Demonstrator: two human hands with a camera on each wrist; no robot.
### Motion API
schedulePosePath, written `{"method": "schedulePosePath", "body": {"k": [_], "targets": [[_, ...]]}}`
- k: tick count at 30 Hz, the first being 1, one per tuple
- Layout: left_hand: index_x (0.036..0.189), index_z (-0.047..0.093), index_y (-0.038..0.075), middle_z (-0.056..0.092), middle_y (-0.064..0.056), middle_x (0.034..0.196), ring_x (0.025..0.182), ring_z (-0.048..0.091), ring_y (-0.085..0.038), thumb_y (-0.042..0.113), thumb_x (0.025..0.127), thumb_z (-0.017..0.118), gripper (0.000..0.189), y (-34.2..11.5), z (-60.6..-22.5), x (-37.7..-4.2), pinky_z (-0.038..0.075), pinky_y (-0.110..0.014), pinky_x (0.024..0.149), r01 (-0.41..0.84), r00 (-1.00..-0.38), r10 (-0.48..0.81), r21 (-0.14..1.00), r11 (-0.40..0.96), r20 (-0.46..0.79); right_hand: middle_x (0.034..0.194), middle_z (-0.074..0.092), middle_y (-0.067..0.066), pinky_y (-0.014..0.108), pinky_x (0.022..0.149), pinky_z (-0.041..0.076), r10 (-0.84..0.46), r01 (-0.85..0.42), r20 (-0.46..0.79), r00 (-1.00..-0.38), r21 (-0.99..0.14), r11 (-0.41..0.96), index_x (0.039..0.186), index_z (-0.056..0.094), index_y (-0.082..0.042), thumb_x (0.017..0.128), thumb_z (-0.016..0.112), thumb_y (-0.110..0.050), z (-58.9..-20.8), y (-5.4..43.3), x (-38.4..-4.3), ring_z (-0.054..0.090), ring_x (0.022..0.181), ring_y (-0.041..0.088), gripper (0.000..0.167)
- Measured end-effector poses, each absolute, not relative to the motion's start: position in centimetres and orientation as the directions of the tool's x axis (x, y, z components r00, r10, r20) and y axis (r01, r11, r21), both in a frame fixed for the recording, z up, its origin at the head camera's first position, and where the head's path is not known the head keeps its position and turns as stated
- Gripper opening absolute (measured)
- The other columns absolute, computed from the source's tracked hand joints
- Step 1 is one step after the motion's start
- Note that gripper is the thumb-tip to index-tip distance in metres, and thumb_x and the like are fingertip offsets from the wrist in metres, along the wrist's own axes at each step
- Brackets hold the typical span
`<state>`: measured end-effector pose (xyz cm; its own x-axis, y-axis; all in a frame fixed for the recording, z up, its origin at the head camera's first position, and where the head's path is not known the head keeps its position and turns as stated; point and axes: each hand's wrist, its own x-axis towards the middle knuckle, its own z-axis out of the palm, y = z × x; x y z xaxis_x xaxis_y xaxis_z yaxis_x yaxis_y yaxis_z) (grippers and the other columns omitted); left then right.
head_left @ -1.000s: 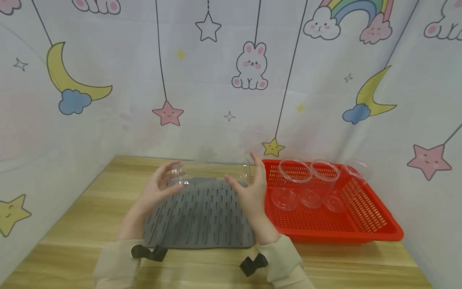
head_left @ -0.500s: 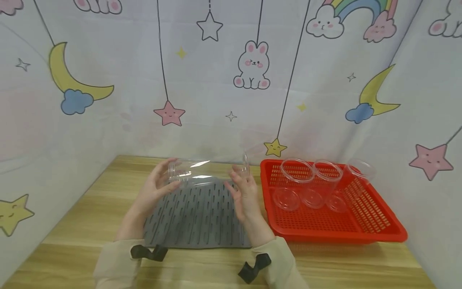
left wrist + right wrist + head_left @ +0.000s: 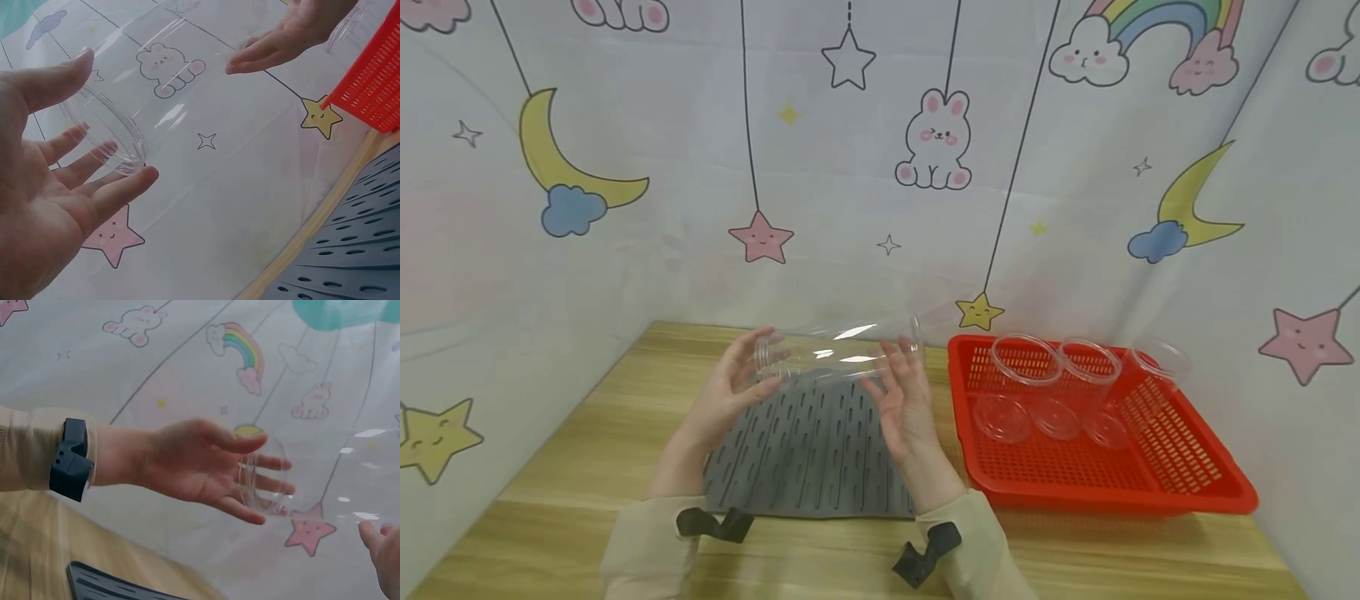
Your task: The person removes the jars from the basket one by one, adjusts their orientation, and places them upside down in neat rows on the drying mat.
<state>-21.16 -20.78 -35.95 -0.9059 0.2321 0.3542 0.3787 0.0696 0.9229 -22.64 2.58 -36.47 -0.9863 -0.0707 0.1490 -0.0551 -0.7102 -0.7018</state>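
A clear plastic cup is held sideways above the grey mat, with its flared rim to the right. My left hand grips its ringed end, thumb on the near side and fingers round the far side. The left wrist view shows that ringed end between thumb and spread fingers. My right hand is by the rim end, palm up, its loosely straight fingers overlapping the cup. Seen from the right wrist, the left hand curves round the ringed end, and fingertips of the right hand show at the cup's underside.
A grey slotted mat lies on the wooden table. To its right stands a red plastic basket with three clear cups upright in it. A printed cloth hangs behind the table.
The right hand has turned from fingers raised at the rim to palm up under the cup's right end. The cup's right end has tilted up slightly; the left hand keeps its grip.
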Motion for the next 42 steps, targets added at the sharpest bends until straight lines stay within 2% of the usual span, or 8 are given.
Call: {"method": "schedulePosePath", "body": {"k": [4, 7, 14, 21, 25, 29, 37, 42], "targets": [[0.149, 0.028, 0.015, 0.038, -0.002, 0.149, 0.128, 0.045, -0.005, 0.002, 0.095, 0.056, 0.062, -21.1, -36.0, -21.2, 0.047, -0.019, 0.094, 0.388, -0.9, 0.232, 0.921, 0.04, 0.369, 0.145, 0.039, 0.013, 0.037, 0.1, 0.051, -0.077, -0.077, 0.185, -0.98, -0.703, -0.707, 0.15, 0.024, -0.008, 0.088, 0.065, -0.021, -36.0, 2.3, -22.8, 0.043, 0.135, 0.029, 0.075], [0.151, 0.024, 0.011, 0.035, -0.008, 0.151, 0.131, 0.043, -0.01, 0.001, 0.094, 0.057, 0.067, -21.4, -35.9, -21.1, 0.045, -0.016, 0.098, 0.381, -0.906, 0.22, 0.923, 0.053, 0.361, 0.142, 0.041, 0.012, 0.036, 0.097, 0.053, -0.075, -0.091, 0.201, -0.977, -0.705, -0.703, 0.149, 0.025, -0.007, 0.089, 0.062, -0.017, -35.7, 2.0, -23.0, 0.045, 0.134, 0.03, 0.071], [0.154, 0.02, 0.014, 0.025, -0.021, 0.158, 0.142, 0.029, -0.041, 0.004, 0.094, 0.058, 0.072, -22.2, -35.9, -21.0, 0.039, -0.044, 0.109, 0.344, -0.928, 0.196, 0.93, 0.13, 0.316, 0.151, 0.038, 0.018, 0.051, 0.109, 0.043, -0.071, -0.117, 0.217, -0.974, -0.743, -0.659, 0.147, 0.034, -0.008, 0.089, 0.054, -0.009, -35.1, 1.4, -23.4, 0.044, 0.136, 0.035, 0.061], [0.153, 0.02, 0.008, 0.024, -0.022, 0.158, 0.141, 0.029, -0.046, 0.003, 0.093, 0.06, 0.072, -22.6, -35.9, -20.9, 0.046, -0.014, 0.091, 0.313, -0.943, 0.166, 0.94, 0.134, 0.29, 0.148, 0.041, 0.019, 0.046, 0.103, 0.049, -0.056, -0.155, 0.237, -0.97, -0.778, -0.609, 0.148, 0.034, -0.006, 0.086, 0.058, -0.006, -34.4, 0.7, -23.9, 0.049, 0.132, 0.032, 0.066], [0.152, 0.019, 0.002, 0.024, -0.021, 0.158, 0.143, 0.027, -0.043, 0.001, 0.092, 0.061, 0.074, -22.9, -35.8, -21.0, 0.044, -0.033, 0.106, 0.301, -0.949, 0.142, 0.941, 0.152, 0.281, 0.147, 0.045, 0.016, 0.044, 0.104, 0.049, -0.086, -0.176, 0.271, -0.959, -0.802, -0.571, 0.148, 0.033, -0.007, 0.085, 0.066, -0.009, -34.0, 0.2, -24.5, 0.046, 0.135, 0.034, 0.071], [0.151, 0.019, -0.002, 0.023, -0.022, 0.158, 0.147, 0.019, -0.041, -0.002, 0.091, 0.062, 0.074, -23.3, -35.8, -21.1, 0.022, -0.061, 0.117, 0.302, -0.951, 0.113, 0.94, 0.159, 0.286, 0.144, 0.049, 0.012, 0.046, 0.106, 0.047, -0.118, -0.201, 0.295, -0.948, -0.843, -0.499, 0.147, 0.038, -0.011, 0.084, 0.074, -0.014, -33.8, -0.3, -25.2, 0.048, 0.134, 0.031, 0.073], [0.15, 0.021, -0.005, 0.024, -0.025, 0.156, 0.144, 0.022, -0.043, -0.003, 0.091, 0.06, 0.07, -23.6, -35.6, -21.2, 0.023, -0.061, 0.116, 0.289, -0.957, 0.038, 0.943, 0.164, 0.287, 0.145, 0.049, 0.004, 0.046, 0.106, 0.045, -0.148, -0.24, 0.284, -0.947, -0.936, -0.259, 0.145, 0.043, -0.016, 0.083, 0.075, -0.006, -34.1, -2.1, -26.9, 0.045, 0.135, 0.024, 0.071], [0.15, 0.024, -0.003, 0.034, -0.005, 0.151, 0.143, 0.026, -0.038, 0.0, 0.093, 0.06, 0.068, -23.6, -35.6, -21.2, 0.025, -0.058, 0.116, 0.275, -0.961, 0.017, 0.946, 0.174, 0.276, 0.147, 0.047, 0.002, 0.046, 0.104, 0.048, -0.144, -0.251, 0.268, -0.953, -0.96, -0.127, 0.146, 0.042, -0.019, 0.082, 0.078, -0.011, -34.8, -3.3, -27.7, 0.043, 0.137, 0.025, 0.074]]}}
